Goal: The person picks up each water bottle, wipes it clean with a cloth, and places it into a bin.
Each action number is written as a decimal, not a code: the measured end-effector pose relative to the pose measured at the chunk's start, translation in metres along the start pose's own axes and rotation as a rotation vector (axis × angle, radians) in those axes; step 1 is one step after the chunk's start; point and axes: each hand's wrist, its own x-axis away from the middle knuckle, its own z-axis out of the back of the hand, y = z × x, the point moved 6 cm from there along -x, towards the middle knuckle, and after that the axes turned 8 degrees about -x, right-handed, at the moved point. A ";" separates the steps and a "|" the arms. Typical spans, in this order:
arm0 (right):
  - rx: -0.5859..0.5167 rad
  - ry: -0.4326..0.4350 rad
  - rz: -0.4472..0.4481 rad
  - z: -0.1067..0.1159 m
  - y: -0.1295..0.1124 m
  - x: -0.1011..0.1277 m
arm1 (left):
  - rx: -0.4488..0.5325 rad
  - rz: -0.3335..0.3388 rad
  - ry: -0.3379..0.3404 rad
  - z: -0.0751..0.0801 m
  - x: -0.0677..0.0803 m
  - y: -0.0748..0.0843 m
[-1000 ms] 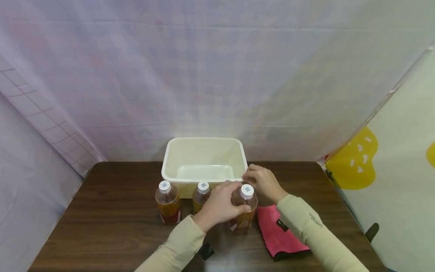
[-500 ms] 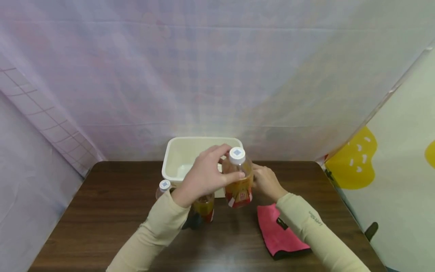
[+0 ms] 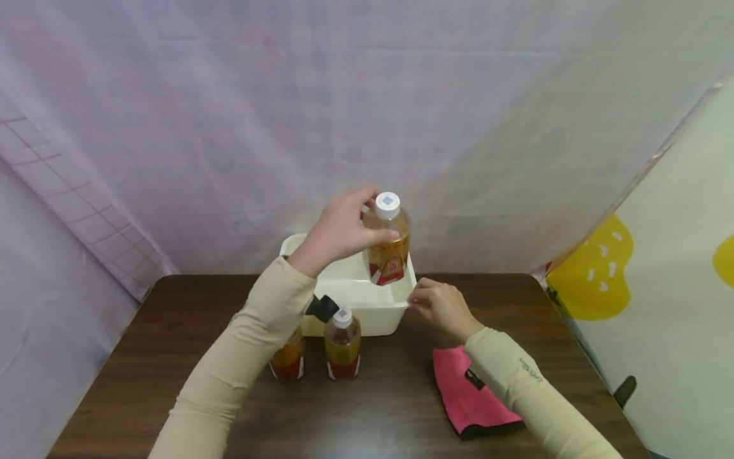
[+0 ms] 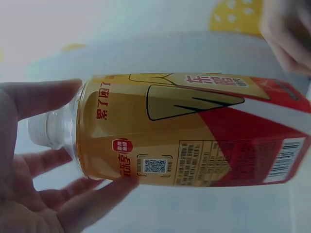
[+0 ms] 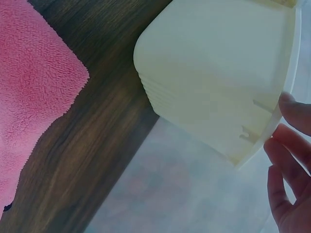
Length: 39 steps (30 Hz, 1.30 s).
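Observation:
In the head view my left hand (image 3: 343, 228) grips a bottle (image 3: 388, 245) by its upper part, above the right half of a white plastic bin (image 3: 385, 322). The bottle has a white cap and a gold and red label; it stays nearly upright. Close up in the left wrist view, thumb and fingers wrap around the bottle (image 4: 194, 131) just below its neck. My right hand (image 3: 444, 307) pinches the bin's rim at the near right corner. The right wrist view shows thumb and fingertips on that rim (image 5: 278, 114).
Two similar bottles stand in front of the bin: one in the middle (image 3: 343, 350) and one at left (image 3: 288, 357), partly hidden by my left sleeve. A pink cloth (image 3: 473, 395) lies on the dark wooden table (image 3: 367, 421) at right. A curtain (image 3: 367, 127) hangs behind.
My left hand has lifted the right-hand bottle off the table and carried it forward, up and slightly left, over the bin. My right hand has stayed at the bin's corner.

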 end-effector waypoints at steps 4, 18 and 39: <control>0.012 -0.008 -0.006 0.000 -0.002 0.002 | -0.031 0.013 -0.035 -0.007 -0.019 -0.016; -0.002 0.020 0.017 0.001 -0.004 0.003 | -0.059 0.005 -0.171 -0.045 -0.058 -0.048; 0.020 0.019 0.001 -0.001 -0.013 0.011 | -0.125 0.083 -0.398 -0.108 -0.070 -0.091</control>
